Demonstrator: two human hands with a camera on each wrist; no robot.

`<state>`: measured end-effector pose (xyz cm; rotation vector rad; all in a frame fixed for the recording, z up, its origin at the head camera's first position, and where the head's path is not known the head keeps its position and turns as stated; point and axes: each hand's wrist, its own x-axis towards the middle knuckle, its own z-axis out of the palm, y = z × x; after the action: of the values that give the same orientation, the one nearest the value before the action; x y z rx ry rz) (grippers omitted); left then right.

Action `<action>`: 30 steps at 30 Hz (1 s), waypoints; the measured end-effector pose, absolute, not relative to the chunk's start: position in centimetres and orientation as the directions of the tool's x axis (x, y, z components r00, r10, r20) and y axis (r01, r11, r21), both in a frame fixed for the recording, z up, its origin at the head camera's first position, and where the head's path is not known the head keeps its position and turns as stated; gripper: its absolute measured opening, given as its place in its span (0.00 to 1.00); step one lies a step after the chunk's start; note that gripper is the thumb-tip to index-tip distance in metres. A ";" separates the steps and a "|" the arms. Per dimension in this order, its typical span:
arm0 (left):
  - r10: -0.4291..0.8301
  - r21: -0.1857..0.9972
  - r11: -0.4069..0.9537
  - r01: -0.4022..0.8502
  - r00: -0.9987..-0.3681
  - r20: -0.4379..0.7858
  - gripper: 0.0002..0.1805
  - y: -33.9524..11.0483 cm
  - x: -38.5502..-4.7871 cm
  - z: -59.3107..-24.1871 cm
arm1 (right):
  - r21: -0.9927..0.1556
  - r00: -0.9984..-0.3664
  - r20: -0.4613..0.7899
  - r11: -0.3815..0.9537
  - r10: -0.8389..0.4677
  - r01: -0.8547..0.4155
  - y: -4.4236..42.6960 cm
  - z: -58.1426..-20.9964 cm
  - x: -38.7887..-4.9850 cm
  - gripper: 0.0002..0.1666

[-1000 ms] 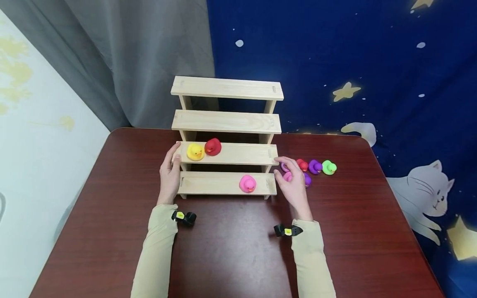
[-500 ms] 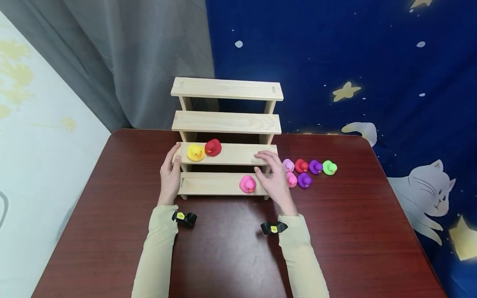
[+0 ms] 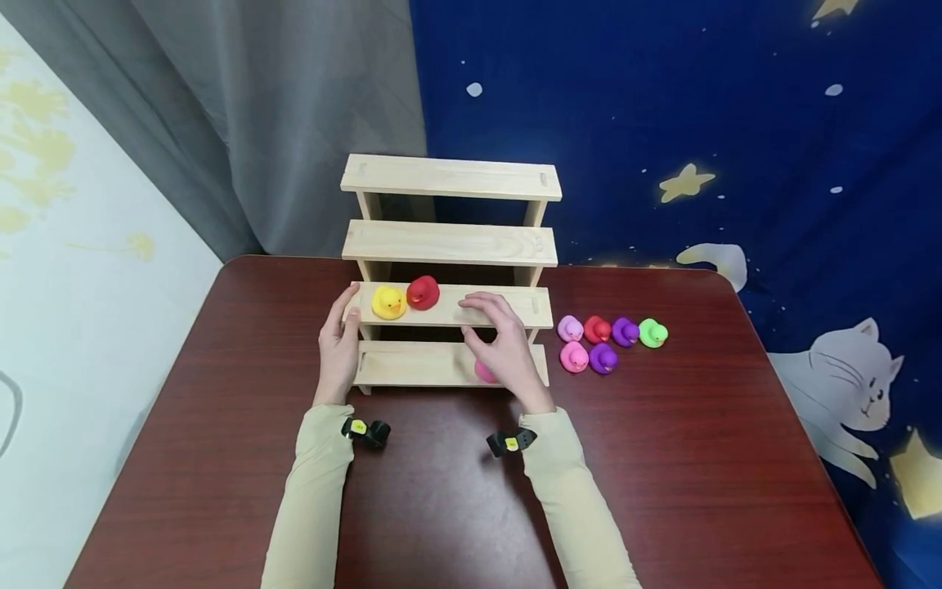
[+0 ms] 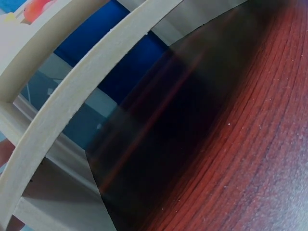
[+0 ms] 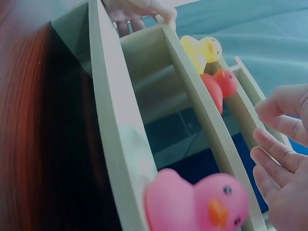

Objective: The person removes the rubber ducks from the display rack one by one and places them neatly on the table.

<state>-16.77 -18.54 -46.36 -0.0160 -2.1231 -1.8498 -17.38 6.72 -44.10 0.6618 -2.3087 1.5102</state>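
Observation:
A tiered wooden display shelf [image 3: 450,244] stands on the table. My left hand [image 3: 338,352] holds its left end at the second tier from the bottom; in the left wrist view only bits of finger show. A yellow rubber duck [image 3: 388,302] and a red rubber duck [image 3: 423,293] sit side by side on that tier. My right hand [image 3: 504,348] hovers over the right half of the lower tiers, fingers parted and holding nothing. Below it, a pink rubber duck [image 5: 195,202] stands on the bottom tier, partly hidden by the hand in the head view.
Right of the shelf, several rubber ducks stand on the table [image 3: 699,458] in two rows, among them a purple duck [image 3: 603,358] and a green duck [image 3: 652,333]. A grey curtain [image 3: 331,98] and a blue starry cloth [image 3: 625,106] hang behind the table.
My right hand has moved left from beside the ducks on the table, across the shelf's right end, to over the pink duck. My left hand has stayed at the shelf's left end.

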 end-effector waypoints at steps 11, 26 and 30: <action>-0.204 0.963 0.149 0.225 -0.946 0.253 0.22 -18.5 -16.9 -46.6 | -0.788 -0.845 0.476 0.306 -0.246 -0.533 4.4 -43.3 -19.0 0.20; -0.197 0.961 0.150 0.232 -0.946 0.259 0.22 -18.6 -16.9 -46.6 | -0.799 -0.892 0.355 0.404 -0.280 -0.445 1.4 -42.7 -21.0 0.23; -0.201 0.959 0.157 0.237 -0.943 0.266 0.22 -18.6 -16.9 -46.6 | -0.789 -0.893 0.354 0.424 -0.278 -0.445 0.9 -42.9 -21.1 0.23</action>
<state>-16.90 -18.64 -46.58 -0.0346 -2.1087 -1.8461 -21.08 0.95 -42.89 0.6424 -2.5040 1.4665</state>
